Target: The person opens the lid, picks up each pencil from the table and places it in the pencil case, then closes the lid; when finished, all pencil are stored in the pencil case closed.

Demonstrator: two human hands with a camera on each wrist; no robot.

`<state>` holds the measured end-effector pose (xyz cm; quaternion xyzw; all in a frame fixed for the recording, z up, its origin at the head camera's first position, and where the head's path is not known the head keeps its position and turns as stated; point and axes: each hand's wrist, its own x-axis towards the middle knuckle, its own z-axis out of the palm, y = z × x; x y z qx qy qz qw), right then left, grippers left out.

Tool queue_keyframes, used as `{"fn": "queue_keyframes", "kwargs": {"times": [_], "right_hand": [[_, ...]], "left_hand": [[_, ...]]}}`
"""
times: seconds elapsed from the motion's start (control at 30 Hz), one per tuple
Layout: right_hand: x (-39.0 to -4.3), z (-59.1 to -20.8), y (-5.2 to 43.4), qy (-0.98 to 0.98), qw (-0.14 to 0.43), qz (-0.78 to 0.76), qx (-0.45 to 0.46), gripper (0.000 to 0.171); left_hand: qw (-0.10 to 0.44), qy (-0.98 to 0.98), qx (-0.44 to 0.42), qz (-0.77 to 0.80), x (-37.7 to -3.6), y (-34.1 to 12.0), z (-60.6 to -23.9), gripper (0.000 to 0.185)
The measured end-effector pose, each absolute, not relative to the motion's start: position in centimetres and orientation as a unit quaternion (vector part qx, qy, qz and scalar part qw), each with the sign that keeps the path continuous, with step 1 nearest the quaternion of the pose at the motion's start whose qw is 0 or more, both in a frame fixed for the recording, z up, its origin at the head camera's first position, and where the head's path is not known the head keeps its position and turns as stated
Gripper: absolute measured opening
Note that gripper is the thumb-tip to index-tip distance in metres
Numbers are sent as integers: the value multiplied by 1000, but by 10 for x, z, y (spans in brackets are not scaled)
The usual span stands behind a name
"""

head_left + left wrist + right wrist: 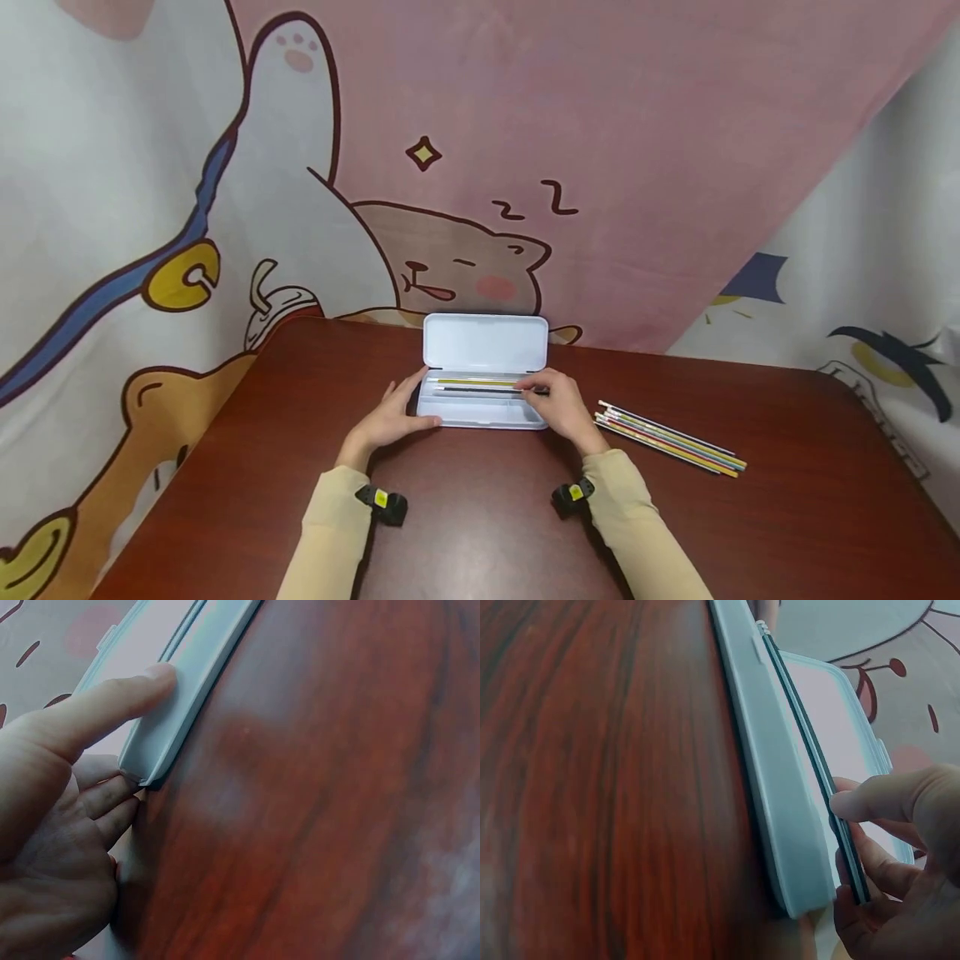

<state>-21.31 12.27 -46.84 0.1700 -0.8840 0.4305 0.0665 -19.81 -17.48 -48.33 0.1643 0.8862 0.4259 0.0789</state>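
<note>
A white pencil case [467,410] lies on the table, its lid [485,343] raised at the back. My left hand [390,418] holds the case's left end, thumb over the front edge and fingers against the end wall. With thumb and fingers, my right hand [558,407] pinches a dark pencil [810,739] near its right end, over the rear compartment. A yellow pencil [472,382] lies behind the dark one, along the same compartment. In the right wrist view, the dark pencil slants along the case's rim, with pale bands at its far end.
Right of the case, a bundle of several striped and coloured pencils [667,439] lies slanted on the dark red-brown table [480,517]. A printed cartoon cloth [637,167] hangs directly behind the table's rear edge, close to the raised lid.
</note>
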Motion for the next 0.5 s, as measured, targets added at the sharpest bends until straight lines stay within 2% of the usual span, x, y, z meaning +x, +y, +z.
{"fn": "queue_keyframes", "kwargs": {"times": [0.23,0.5], "right_hand": [[-215,-470,109,-886,87,421,176,14],[-213,-472,103,-885,85,424,172,16]], "left_hand": [[80,880,158,441,-195,-173,-485,92],[87,884,153,433,-195,-173,-480,93]]}}
